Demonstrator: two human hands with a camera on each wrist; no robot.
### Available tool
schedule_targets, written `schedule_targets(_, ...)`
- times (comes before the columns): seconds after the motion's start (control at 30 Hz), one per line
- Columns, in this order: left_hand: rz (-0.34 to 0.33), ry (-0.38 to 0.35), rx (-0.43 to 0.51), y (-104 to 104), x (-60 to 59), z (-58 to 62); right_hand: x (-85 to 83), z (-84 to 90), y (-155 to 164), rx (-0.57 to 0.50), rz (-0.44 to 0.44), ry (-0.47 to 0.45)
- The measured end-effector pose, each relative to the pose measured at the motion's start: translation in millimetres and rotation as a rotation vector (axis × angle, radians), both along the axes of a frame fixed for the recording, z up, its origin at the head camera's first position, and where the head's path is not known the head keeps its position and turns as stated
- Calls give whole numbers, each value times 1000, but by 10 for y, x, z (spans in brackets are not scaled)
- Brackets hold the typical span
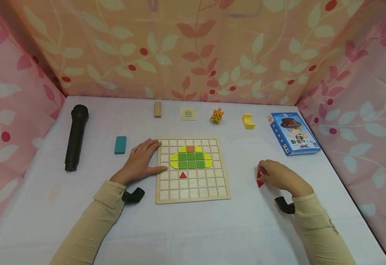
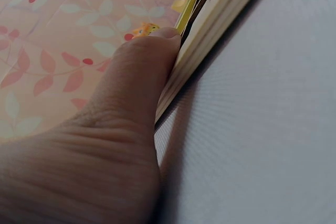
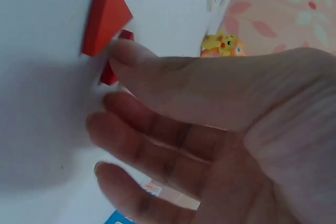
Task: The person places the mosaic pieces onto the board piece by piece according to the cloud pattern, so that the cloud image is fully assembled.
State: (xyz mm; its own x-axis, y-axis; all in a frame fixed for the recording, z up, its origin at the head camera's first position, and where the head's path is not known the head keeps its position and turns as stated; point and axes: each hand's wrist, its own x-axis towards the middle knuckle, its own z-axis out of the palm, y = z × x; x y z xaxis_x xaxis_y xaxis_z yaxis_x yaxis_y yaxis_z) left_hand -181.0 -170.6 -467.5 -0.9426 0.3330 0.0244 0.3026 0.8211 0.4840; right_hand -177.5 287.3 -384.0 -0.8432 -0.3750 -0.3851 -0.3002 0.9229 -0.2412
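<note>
A square wooden grid board (image 1: 193,193) lies mid-table. It carries yellow and green pieces (image 1: 191,161), an orange square (image 1: 190,148) at the top and a red triangle (image 1: 182,175) below. My left hand (image 1: 140,160) rests at the board's left edge, fingers extended; the thumb touches the edge in the left wrist view. Right of the board, my right hand (image 1: 279,176) bends over two red triangular blocks. Its thumb and a mostly hidden index finger pinch the farther red block (image 3: 109,73). The nearer red block (image 3: 105,22) lies beside the thumb tip.
A black microphone-shaped object (image 1: 76,138) and a teal block (image 1: 120,145) lie left. Along the back are a wooden block (image 1: 157,109), a pattern card (image 1: 188,113), an orange-yellow figurine (image 1: 217,115) and a yellow notched block (image 1: 248,121). A blue box (image 1: 294,133) lies right.
</note>
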Motion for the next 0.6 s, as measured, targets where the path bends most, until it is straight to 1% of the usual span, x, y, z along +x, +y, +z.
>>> schedule_targets(0.13,-4,14,12,-3,0,-11,-25,-29,-29,-7,42,23)
schedule_targets(0.23,-6,19,20,2,7,-11,-47,-43,-75,-18,24,-2)
schedule_targets(0.37,-1,10,9,-1,18,-14,-83,-65,-165,-37,6,-34)
schedule_targets(0.47,2,4,4,-2,23,-10,-103,-72,-235,-59,21,-29)
schedule_targets(0.6,2,14,5,-4,23,-1,-119,-79,-308,-95,47,-12)
